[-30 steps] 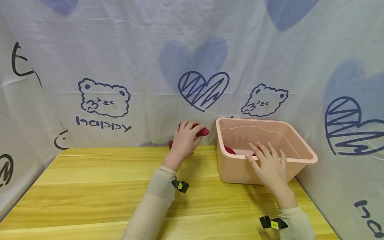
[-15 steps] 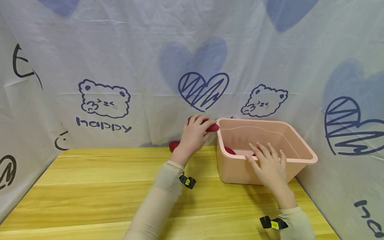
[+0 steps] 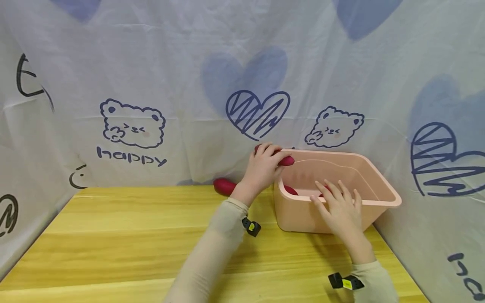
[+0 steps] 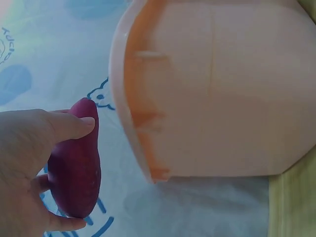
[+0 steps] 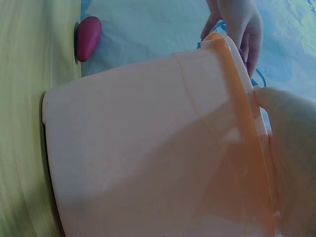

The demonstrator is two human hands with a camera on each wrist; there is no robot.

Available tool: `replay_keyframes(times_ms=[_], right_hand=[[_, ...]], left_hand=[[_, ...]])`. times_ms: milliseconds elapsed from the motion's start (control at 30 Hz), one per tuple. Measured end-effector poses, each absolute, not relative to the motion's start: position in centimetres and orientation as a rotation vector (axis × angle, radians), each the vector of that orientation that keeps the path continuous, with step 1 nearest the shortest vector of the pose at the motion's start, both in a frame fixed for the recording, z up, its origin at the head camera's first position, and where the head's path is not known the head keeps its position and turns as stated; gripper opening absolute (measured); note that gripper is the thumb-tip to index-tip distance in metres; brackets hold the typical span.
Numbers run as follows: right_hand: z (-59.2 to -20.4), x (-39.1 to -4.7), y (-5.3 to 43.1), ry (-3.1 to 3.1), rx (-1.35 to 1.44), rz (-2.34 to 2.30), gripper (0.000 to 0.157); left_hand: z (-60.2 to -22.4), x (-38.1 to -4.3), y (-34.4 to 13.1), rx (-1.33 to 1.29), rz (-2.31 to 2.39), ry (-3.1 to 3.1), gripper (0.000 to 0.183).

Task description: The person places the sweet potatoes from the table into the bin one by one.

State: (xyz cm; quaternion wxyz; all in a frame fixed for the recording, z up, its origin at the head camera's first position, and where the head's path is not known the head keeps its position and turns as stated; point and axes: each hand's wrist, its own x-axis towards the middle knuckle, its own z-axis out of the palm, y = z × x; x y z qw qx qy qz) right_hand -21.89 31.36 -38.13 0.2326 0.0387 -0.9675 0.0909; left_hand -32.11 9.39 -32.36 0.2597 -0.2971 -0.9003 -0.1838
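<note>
My left hand (image 3: pixel 261 170) pinches a dark red sweet potato (image 4: pixel 76 173) between thumb and fingers, above the left rim of a pink plastic bin (image 3: pixel 310 216). Its ends show past the fingers in the head view. My right hand (image 3: pixel 341 210) rests over the bin's front rim with fingers spread and fairly straight, holding nothing visible. Inside the bin, one red sweet potato (image 3: pixel 290 190) shows by the left wall. Another red piece is mostly hidden behind my right fingers. A further sweet potato (image 5: pixel 89 39) lies on the table left of the bin.
The wooden table (image 3: pixel 113 244) reaches back to a pale cloth (image 3: pixel 182 84) printed with hearts and bears. That cloth also hangs close along the right side. The bin stands at the table's back right, its walls rising well above the surface.
The left hand has carried its sweet potato rightward from above the table to the bin's left rim, uncovering the sweet potato on the table. The right hand has stayed in place.
</note>
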Motion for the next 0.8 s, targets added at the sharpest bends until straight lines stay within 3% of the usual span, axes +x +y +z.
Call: replay_keyframes(times_ms=[800], right_hand=[[-37.8,-21.9,31.3,-2.683,0.093,0.223,0.06]], left_hand=[[-34.0,-32.5,15.5,-0.979,-0.362,-2.508,0.035]])
